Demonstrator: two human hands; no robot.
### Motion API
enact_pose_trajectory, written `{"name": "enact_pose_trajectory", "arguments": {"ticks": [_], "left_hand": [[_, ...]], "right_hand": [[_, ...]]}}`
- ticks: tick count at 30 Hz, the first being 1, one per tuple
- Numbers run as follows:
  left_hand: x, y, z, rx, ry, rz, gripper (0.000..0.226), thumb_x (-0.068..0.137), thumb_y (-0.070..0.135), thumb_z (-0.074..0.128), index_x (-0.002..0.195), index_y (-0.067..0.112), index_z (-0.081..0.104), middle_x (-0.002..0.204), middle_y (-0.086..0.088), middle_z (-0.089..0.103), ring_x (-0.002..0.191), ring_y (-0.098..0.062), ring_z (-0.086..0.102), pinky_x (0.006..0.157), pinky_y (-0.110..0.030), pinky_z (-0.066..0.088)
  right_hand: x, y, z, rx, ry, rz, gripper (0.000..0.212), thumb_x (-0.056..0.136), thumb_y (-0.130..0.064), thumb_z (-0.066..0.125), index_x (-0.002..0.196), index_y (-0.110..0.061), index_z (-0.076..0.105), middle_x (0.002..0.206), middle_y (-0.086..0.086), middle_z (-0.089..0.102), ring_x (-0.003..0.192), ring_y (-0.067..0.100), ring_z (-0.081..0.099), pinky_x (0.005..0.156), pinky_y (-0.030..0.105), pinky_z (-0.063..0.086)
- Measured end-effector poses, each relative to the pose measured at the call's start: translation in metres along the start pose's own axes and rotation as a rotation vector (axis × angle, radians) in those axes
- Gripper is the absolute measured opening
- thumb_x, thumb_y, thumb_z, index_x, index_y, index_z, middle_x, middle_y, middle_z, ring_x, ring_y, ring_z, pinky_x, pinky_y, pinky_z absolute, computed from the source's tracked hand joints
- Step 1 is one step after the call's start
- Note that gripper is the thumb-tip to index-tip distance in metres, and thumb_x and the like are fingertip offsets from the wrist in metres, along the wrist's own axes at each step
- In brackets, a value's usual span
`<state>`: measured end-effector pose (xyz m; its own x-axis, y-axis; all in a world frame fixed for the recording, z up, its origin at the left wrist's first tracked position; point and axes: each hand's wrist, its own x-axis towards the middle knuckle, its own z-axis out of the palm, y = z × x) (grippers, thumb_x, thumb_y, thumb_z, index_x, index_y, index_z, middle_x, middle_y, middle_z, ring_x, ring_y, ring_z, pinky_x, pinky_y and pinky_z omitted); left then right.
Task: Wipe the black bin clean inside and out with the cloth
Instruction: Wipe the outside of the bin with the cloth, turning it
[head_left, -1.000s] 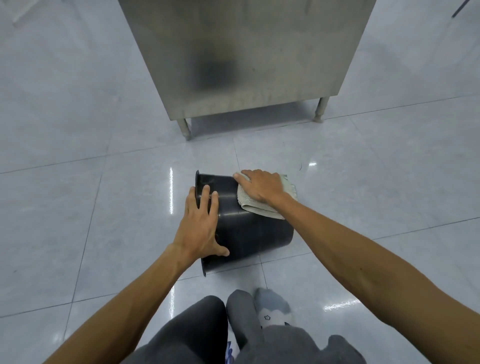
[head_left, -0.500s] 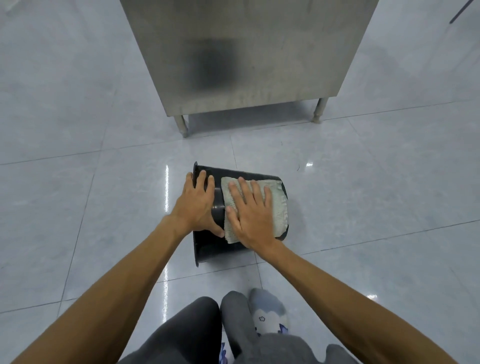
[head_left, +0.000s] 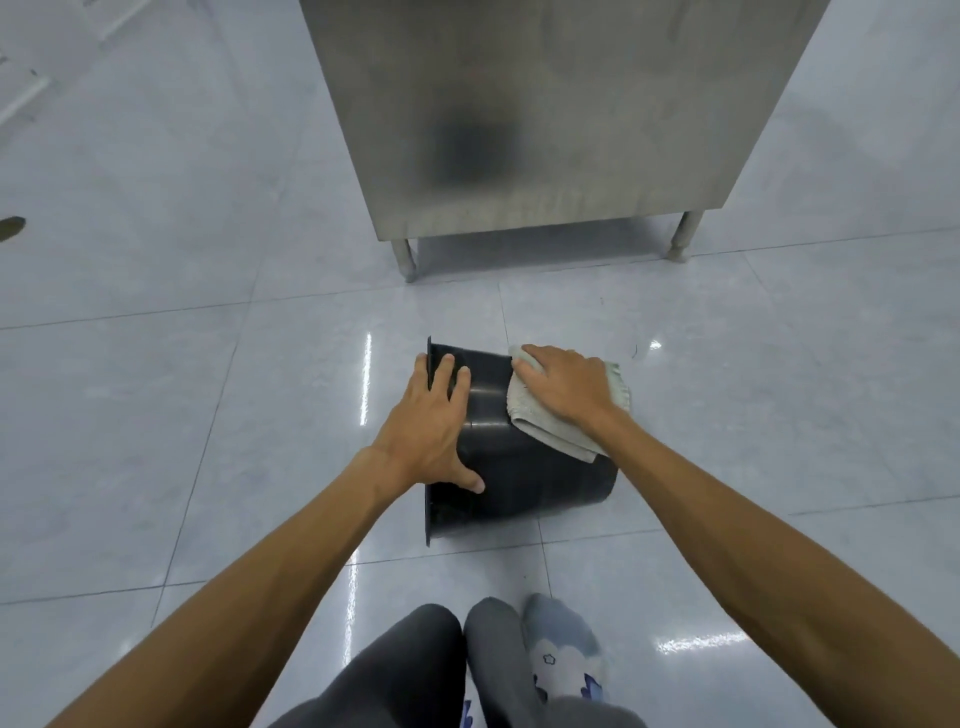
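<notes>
The fingers (head_left: 442, 371) of my left hand (head_left: 434, 431) lie straight and slightly spread across the rim end of the black bin (head_left: 519, 478), thumb splayed toward me, pressing flat without curling round anything. The fingers (head_left: 535, 358) of my right hand (head_left: 563, 389) lie flat and close together on the cloth (head_left: 540, 431), pressing it against the bin's upper wall. The bin lies on its side on the tiled floor (head_left: 208, 415), mouth to my left. Beyond it stands a steel cabinet (head_left: 545, 104) on short legs.

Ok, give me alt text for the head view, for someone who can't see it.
A black bin lies on its side on a tiled floor; the right hand presses a pale cloth to its wall while the left hand steadies it.
</notes>
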<state>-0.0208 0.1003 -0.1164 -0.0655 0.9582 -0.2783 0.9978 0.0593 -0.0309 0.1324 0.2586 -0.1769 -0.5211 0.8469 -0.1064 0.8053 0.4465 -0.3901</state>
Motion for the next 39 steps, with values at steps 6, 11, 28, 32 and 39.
{"name": "enact_pose_trajectory", "arguments": {"ticks": [6,11,28,32,39], "left_hand": [[-0.005,-0.006,0.004,-0.162,0.109,-0.025,0.121,0.07,0.087,0.056,0.159,0.016,0.014,0.167,-0.01,0.008,0.153,-0.034,-0.005,0.116,-0.048,0.031],[-0.003,-0.011,0.005,-0.1,0.131,0.014,0.117,0.073,0.088,0.049,0.157,0.012,0.02,0.164,-0.013,0.018,0.152,-0.038,-0.001,0.115,-0.05,0.032],[-0.024,-0.022,0.009,0.288,0.028,0.196,0.144,0.058,0.104,0.031,0.156,0.0,0.013,0.163,-0.023,0.016,0.151,-0.043,0.006,0.121,-0.057,0.016],[-0.032,-0.017,0.013,0.287,-0.006,0.119,0.154,0.051,0.103,0.041,0.156,-0.002,0.003,0.164,-0.024,0.004,0.151,-0.044,-0.006,0.121,-0.06,0.01],[-0.015,-0.021,0.009,0.285,-0.087,0.08,0.164,0.041,0.105,0.045,0.155,-0.001,-0.003,0.165,-0.021,-0.001,0.151,-0.041,-0.009,0.121,-0.058,0.011]], "right_hand": [[0.012,0.014,-0.008,0.041,-0.135,-0.064,0.068,0.096,-0.074,0.015,0.135,-0.04,0.059,0.139,-0.005,0.066,0.121,0.028,0.062,0.106,0.056,0.043],[0.018,0.012,-0.011,0.02,-0.204,-0.082,0.06,0.101,-0.069,0.021,0.139,-0.038,0.057,0.141,-0.001,0.064,0.124,0.032,0.059,0.105,0.053,0.04],[0.044,-0.007,-0.002,0.07,-0.523,0.193,0.069,0.088,-0.07,0.035,0.13,-0.024,0.064,0.138,0.009,0.06,0.117,0.032,0.057,0.101,0.046,0.044],[0.034,-0.001,0.007,0.153,-0.622,0.271,0.061,0.092,-0.066,0.034,0.122,-0.02,0.061,0.139,0.012,0.058,0.121,0.034,0.056,0.101,0.045,0.042],[0.012,-0.024,0.009,0.16,-0.435,0.246,0.06,0.102,-0.055,0.026,0.118,-0.013,0.065,0.124,0.011,0.066,0.096,0.027,0.058,0.089,0.041,0.042]]}}
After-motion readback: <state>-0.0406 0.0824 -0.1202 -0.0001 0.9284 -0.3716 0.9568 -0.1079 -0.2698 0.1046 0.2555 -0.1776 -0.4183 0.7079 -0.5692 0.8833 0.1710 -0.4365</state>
